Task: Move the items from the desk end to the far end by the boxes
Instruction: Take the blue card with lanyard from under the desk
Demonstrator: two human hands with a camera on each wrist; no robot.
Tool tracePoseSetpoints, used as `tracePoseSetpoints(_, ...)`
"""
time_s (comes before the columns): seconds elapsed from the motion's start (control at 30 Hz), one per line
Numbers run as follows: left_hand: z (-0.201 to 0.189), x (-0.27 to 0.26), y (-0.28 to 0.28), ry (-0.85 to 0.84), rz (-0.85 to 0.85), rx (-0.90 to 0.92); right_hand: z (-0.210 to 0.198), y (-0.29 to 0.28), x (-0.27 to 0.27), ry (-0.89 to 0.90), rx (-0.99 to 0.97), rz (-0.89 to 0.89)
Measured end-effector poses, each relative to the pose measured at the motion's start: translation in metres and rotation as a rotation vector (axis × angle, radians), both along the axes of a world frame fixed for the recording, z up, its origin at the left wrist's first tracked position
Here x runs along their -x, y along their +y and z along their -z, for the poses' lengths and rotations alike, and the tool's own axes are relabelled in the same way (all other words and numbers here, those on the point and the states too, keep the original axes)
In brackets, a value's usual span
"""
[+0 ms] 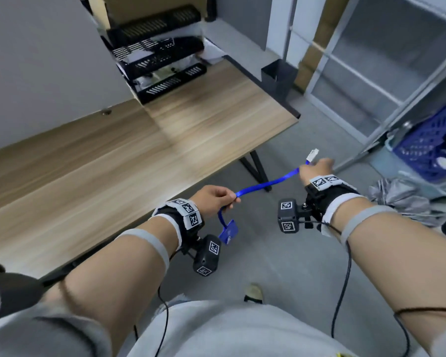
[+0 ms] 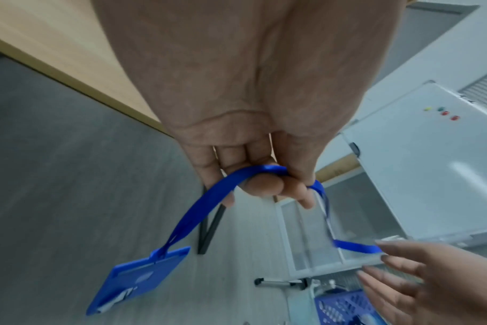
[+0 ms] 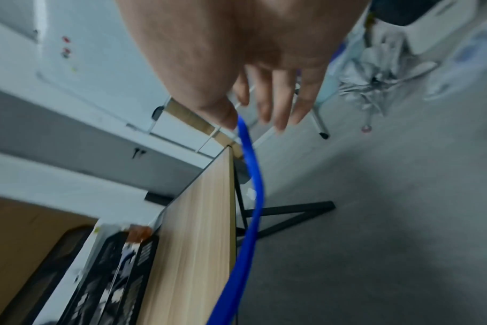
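Head view shows us mid-carry: our left hand [image 1: 211, 199] pinches the blue lanyard [image 1: 265, 182], badge holder [image 1: 229, 231] dangling, right hand [image 1: 317, 168] gripping its far end, short of the boxes [image 1: 150, 11].

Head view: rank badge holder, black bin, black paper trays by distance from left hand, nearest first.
1. Badge holder: hanging on the blue lanyard just below the left hand.
2. Black bin: on the floor past the desk's far corner.
3. Black paper trays: stacked at the desk's far end.
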State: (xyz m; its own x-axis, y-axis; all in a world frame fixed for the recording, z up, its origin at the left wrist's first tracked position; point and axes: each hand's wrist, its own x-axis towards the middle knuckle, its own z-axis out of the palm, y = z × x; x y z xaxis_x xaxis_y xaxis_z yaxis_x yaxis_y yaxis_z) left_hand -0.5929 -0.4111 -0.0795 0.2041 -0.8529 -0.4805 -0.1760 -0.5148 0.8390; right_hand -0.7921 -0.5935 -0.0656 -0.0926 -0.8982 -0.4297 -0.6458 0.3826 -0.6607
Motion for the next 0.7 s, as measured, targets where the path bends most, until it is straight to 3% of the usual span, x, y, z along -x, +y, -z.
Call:
tracePoseSetpoints(0.07, -0.007, 0.018, -0.031, -0.025, 0.064, 0.052, -0.006, -0.003, 0.004, 0.134, 0.116, -0.074)
tracePoseSetpoints(0.17, -0.01, 0.04, -0.077, -0.023, 0.165, 0.107, -0.014, -0.008, -0.005, -0.007, 0.2, -0.505)
tracePoseSetpoints(0.23, -0.007, 0.048, -0.101, -0.044, 0.204, 0.13, -0.015, -0.012, -0.012, -0.147, 0.058, -0.722)
tracePoseSetpoints(0.3, -0.004, 0.052, -0.125, -0.064, 0.218, 0.145, -0.013, -0.023, -0.015, -0.164, -0.032, -0.82)
tracePoseSetpoints(0.43, 0.013, 0.052, -0.172, 0.018, 0.211, 0.121, -0.003, -0.076, -0.009, -0.032, -0.1, -0.892)
tracePoseSetpoints(0.53, 0.032, 0.047, -0.214, 0.084, 0.156, 0.099, 0.002, -0.13, 0.0, 0.134, -0.048, -0.935)
tracePoseSetpoints(0.7, 0.048, 0.042, -0.281, 0.057, 0.177, -0.01, 0.018, -0.236, 0.036, 0.27, 0.016, -0.608)
